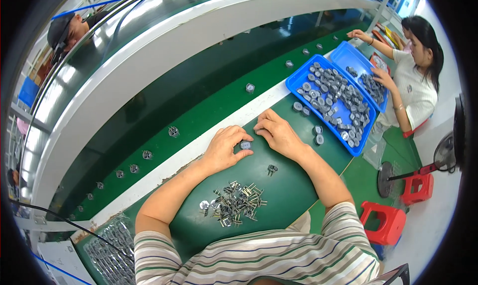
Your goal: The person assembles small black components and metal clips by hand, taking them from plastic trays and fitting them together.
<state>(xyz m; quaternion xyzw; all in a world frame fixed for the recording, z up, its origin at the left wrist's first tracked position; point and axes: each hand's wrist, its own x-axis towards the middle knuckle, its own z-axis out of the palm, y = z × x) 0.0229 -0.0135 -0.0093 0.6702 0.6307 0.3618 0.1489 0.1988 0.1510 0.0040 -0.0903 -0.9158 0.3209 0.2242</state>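
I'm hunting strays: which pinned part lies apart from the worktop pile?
The lone part between the pile and the right hand; the others lie heaped together.

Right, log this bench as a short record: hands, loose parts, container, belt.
left hand: grips a small rounded grey plastic part
right hand: fingertips pinched; anything held is unclear
loose parts: pile of silvery metal-pronged pieces on the dark green table
container: blue rectangular plastic tray of round grey parts, right of the hands
belt: long, flat, green, carrying spaced-out pieces
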